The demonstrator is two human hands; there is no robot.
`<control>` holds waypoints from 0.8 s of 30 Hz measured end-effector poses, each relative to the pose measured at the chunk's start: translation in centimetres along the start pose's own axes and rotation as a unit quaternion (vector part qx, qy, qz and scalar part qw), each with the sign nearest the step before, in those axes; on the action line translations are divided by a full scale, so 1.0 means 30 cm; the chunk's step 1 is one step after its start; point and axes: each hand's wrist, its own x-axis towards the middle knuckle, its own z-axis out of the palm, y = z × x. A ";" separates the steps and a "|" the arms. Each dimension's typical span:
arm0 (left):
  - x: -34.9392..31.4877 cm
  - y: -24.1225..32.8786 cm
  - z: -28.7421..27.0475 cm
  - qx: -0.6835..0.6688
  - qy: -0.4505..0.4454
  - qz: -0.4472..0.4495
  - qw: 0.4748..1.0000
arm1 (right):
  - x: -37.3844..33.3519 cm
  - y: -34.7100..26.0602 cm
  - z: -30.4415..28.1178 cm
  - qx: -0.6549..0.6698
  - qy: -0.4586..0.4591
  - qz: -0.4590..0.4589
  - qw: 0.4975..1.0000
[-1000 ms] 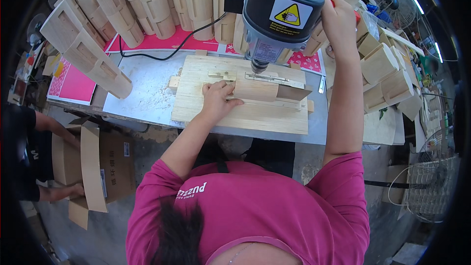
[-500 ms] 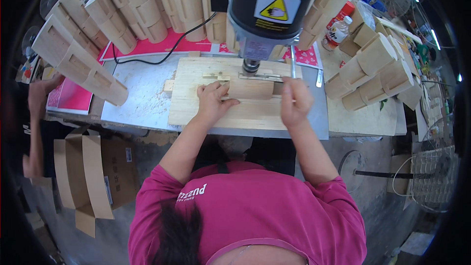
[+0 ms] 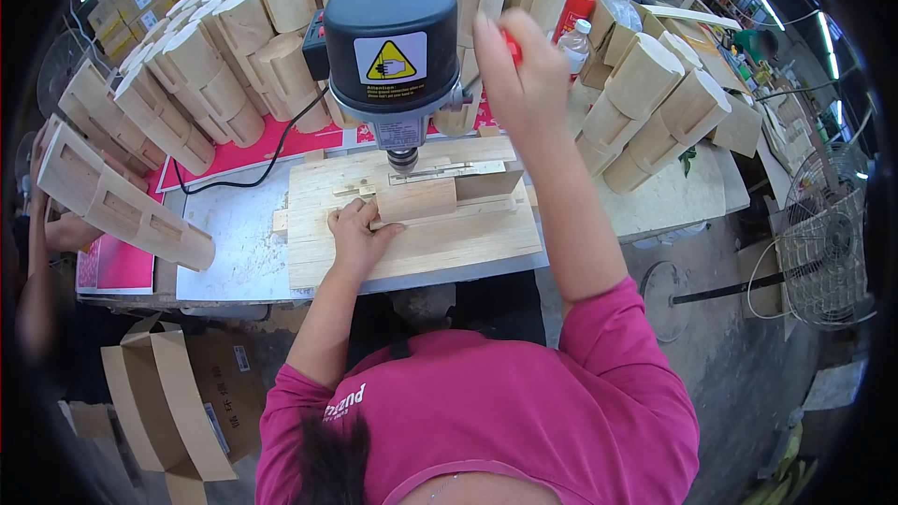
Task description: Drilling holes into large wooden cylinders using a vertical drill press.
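Note:
A pale half-round wooden block (image 3: 416, 198) lies in a jig on a flat wooden board (image 3: 412, 257). At its left end my left hand (image 3: 360, 236) is closed against it, the thumb along the near side. My right hand (image 3: 524, 70) is raised beside the drill press (image 3: 393, 47), its fingers wrapped round the red knob (image 3: 512, 47) of the feed lever; most of the lever is hidden. Directly over the block hangs the drill chuck (image 3: 403, 161); I cannot make out the bit. A metal strip (image 3: 458, 171) runs along the jig's top.
Stacked wooden cylinders (image 3: 210, 79) crowd the back and left, with more (image 3: 645, 84) at the right. A black cable (image 3: 271, 164) crosses the bench. A bottle (image 3: 575, 45) stands behind my right hand. An open carton (image 3: 182, 402) and a fan (image 3: 828, 234) flank me. Another person's arm (image 3: 42, 234) shows at far left.
My right hand has swung up from beside the jig to high beside the drill head, still holding the lever. My left hand stays at the block. The whole view has shifted.

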 end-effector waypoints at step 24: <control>-0.145 -0.026 -0.427 -0.345 -0.031 -0.065 0.936 | -0.463 0.217 -0.236 0.154 -0.410 0.319 0.841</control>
